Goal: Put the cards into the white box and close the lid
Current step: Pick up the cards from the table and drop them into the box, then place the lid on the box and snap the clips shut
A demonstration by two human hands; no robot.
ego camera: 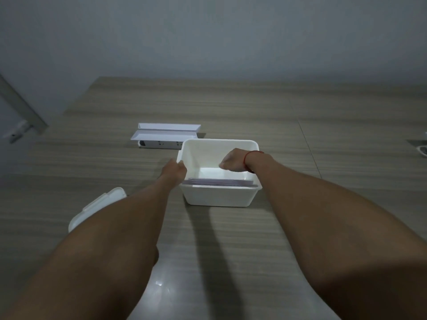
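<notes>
The white box [219, 195] sat open on the wooden table [254, 112], near the middle of the view. A stack of cards [219, 182] stood on edge inside it, pressed against the near wall, with the rest of the floor bare. The lid [97, 207] lay on the table well to the left of the box, partly hidden under the left forearm.

The left hand [174, 169] reached forward with the arm nearly straight, and its fingers were curled over the box's left rim, gripping the wall there. The right hand [233, 161] hung over the box's right side, wrist bent downward, fingers loosely curled into the opening; whether they held anything could not be told. A red string [248, 158] circled the right wrist.

Behind the box, just beyond its far left corner, lay two white trays [165, 132] and a white power strip [159, 144].
</notes>
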